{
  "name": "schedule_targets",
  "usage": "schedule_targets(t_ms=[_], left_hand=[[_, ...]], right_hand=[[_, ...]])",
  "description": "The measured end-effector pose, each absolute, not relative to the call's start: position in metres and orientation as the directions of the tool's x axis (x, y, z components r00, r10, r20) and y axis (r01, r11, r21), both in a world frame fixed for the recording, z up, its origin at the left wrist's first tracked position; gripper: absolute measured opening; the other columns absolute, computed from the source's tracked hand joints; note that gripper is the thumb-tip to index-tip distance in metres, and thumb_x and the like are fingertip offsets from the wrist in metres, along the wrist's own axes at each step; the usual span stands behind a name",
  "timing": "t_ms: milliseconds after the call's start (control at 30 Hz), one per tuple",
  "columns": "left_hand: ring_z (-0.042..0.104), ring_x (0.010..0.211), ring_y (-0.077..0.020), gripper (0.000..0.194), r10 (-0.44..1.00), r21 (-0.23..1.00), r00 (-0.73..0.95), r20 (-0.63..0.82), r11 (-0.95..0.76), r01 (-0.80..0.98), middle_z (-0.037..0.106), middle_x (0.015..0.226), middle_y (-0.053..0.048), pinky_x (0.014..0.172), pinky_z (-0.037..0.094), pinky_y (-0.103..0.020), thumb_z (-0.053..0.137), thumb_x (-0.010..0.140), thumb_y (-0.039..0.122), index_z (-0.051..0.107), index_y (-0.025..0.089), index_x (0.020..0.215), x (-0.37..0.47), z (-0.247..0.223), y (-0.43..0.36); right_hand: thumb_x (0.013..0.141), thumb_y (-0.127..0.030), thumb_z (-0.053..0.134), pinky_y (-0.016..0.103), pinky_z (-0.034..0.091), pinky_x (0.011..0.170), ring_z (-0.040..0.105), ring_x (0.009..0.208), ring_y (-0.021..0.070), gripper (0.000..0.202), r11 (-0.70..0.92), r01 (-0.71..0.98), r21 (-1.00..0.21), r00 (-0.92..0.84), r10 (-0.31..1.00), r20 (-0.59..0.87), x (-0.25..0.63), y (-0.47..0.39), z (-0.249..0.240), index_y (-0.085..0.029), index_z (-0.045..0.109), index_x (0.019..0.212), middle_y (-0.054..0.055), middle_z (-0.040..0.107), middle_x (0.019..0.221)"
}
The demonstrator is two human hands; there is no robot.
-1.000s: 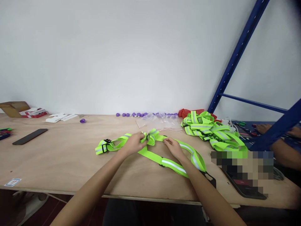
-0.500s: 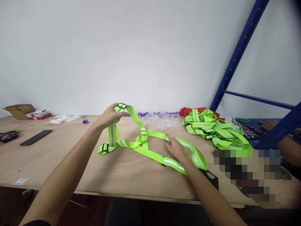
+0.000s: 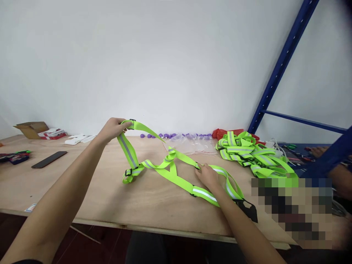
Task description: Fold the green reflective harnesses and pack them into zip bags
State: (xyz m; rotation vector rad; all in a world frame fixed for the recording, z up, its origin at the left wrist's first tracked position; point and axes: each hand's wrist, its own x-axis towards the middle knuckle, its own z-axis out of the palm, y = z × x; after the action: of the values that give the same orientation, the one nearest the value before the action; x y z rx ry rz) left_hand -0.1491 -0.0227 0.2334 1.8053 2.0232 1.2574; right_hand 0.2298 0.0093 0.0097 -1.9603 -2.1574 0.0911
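A lime-green reflective strap harness [image 3: 176,178] with silver stripes and black buckles spreads over the wooden table [image 3: 154,209]. My left hand [image 3: 117,128] is closed on one strap beside a black buckle [image 3: 132,124], holding it up above the table. From there the strap hangs down to another buckle [image 3: 128,172] and also stretches right to a twisted crossing in the middle. My right hand [image 3: 206,176] pinches the harness's right strap by a slider buckle, low over the table. At the harness's right end lies a black plastic piece [image 3: 247,209], partly behind my right forearm.
A heap of similar green straps [image 3: 247,150] lies at right, by red plastic [image 3: 224,132]. Clear bags [image 3: 189,143] and purple rolls [image 3: 165,135] sit along the wall. A dark flat bar [image 3: 49,159] and open carton [image 3: 31,129] are left; a blue metal frame [image 3: 286,66] stands right.
My left hand has moved left and slightly up, pulling its strap out longer and tauter. My right hand stays on the same strap. The view has shifted slightly.
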Motion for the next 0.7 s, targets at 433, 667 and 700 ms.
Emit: schedule_targets(t_ms=[433, 667, 700], left_hand=[[0.063, 0.106, -0.0283, 0.043, 0.901, 0.724, -0.208, 0.381, -0.151, 0.673, 0.070, 0.115, -0.013, 0.086, 0.051, -0.037, 0.060, 0.081, 0.046, 0.062, 0.016, 0.111, -0.136, 0.122, 0.027], [0.070, 0.093, -0.0230, 0.056, 0.965, 0.740, 0.101, 0.241, -0.250, 0.624, 0.073, 0.110, -0.010, 0.085, 0.054, -0.035, 0.045, 0.088, 0.063, 0.064, 0.019, 0.118, -0.133, 0.098, 0.004], [0.070, 0.093, -0.0237, 0.055, 0.971, 0.725, 0.082, 0.226, -0.224, 0.652, 0.074, 0.107, -0.010, 0.084, 0.053, -0.035, 0.046, 0.087, 0.062, 0.066, 0.019, 0.114, -0.141, 0.097, -0.003]], right_hand=[[0.096, -0.036, 0.045, 0.032, 0.043, 0.077, 0.065, 0.100, 0.0277, 0.041, 0.099, 0.981, -0.169, -0.077, 0.988, 0.131, 0.231, 0.011, 0.008, -0.020, 0.065, 0.127, 0.015, 0.067, 0.109], [0.094, -0.032, 0.047, 0.034, 0.044, 0.081, 0.064, 0.102, 0.0294, 0.040, 0.125, 0.966, -0.227, -0.097, 0.987, 0.127, 0.232, 0.011, 0.009, -0.017, 0.065, 0.127, 0.017, 0.068, 0.112], [0.094, -0.030, 0.047, 0.034, 0.044, 0.082, 0.064, 0.103, 0.0292, 0.041, 0.133, 0.960, -0.246, -0.104, 0.986, 0.129, 0.233, 0.010, 0.012, -0.016, 0.064, 0.128, 0.016, 0.068, 0.113]])
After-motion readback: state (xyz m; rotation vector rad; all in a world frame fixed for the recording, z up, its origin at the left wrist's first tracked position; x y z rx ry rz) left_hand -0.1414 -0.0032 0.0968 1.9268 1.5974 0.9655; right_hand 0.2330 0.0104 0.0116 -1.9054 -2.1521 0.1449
